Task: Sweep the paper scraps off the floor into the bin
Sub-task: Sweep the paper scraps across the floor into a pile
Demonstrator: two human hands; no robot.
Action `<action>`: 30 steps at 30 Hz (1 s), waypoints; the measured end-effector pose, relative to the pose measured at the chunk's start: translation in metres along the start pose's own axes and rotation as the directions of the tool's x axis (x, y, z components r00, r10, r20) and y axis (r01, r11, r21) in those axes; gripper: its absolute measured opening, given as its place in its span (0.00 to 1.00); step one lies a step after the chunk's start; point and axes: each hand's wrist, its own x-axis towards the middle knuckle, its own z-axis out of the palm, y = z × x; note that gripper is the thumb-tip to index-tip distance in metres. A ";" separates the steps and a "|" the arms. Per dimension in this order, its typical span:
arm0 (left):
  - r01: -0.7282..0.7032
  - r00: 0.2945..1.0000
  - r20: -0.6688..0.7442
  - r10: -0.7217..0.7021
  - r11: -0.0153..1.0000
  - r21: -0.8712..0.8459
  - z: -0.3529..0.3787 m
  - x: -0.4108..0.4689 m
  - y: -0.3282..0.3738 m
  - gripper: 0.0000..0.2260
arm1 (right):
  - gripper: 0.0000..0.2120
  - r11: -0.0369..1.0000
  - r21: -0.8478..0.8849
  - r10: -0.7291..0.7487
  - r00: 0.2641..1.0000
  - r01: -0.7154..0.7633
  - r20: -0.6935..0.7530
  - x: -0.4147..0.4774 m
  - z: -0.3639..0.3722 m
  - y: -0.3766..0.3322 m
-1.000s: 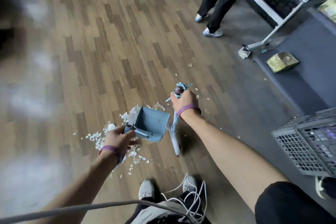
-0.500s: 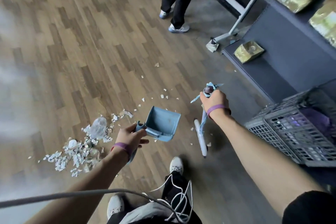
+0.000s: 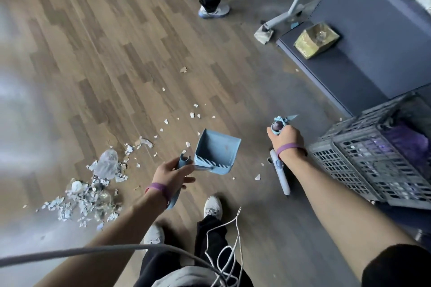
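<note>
Observed: the left hand (image 3: 171, 176) is closed around the handle of a blue dustpan (image 3: 215, 151), which is held clear of the floor (image 3: 112, 58) with its pan empty as far as can be seen. The right hand (image 3: 283, 138) is wrapped around the top of a broom (image 3: 279, 175), whose pale lower end hangs near the floor just beside the grey bin (image 3: 373, 170), a slatted crate at the person's right.

The paper scraps (image 3: 86, 196) lie mainly in one heap on the floor at the person's left, well apart from the bin. They are small, torn, white and grey pieces, mixed with what looks like a crumpled piece of clear plastic (image 3: 107, 164). A thinner trail of loose scraps (image 3: 193, 114) runs across the boards ahead of the dustpan, with a few strays near the broom.

Assessment: the step in hand appears to lie between loads, with neither tool working the heap. Most of the debris is not yet collected.

The next move calls for setting the dustpan lip flat on the floor beside the heap and drawing the broom across to push the pieces in. The scraps look light and likely to scatter, so short, gentle strokes are advised.
</note>
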 end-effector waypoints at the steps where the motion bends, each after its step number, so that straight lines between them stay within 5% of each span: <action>1: 0.007 1.000 -0.005 -0.007 1.000 -0.003 -0.002 0.003 0.000 0.07 | 0.17 1.000 -0.003 0.002 1.000 -0.002 0.023 0.002 0.004 -0.002; 10: 0.052 0.997 -0.060 -0.055 0.997 -0.054 -0.078 0.023 -0.014 0.08 | 0.17 0.990 -0.084 -0.095 0.979 0.112 0.178 -0.031 0.080 -0.081; 18: 0.051 0.993 -0.099 -0.059 0.995 -0.086 -0.231 0.035 -0.036 0.09 | 0.17 0.980 -0.055 -0.175 0.955 0.193 0.241 -0.116 0.191 -0.221; 30: -0.024 0.930 -0.367 -0.028 0.991 -0.135 -0.425 0.000 -0.055 0.10 | 0.19 0.879 0.170 -0.474 0.777 0.446 0.414 -0.315 0.314 -0.437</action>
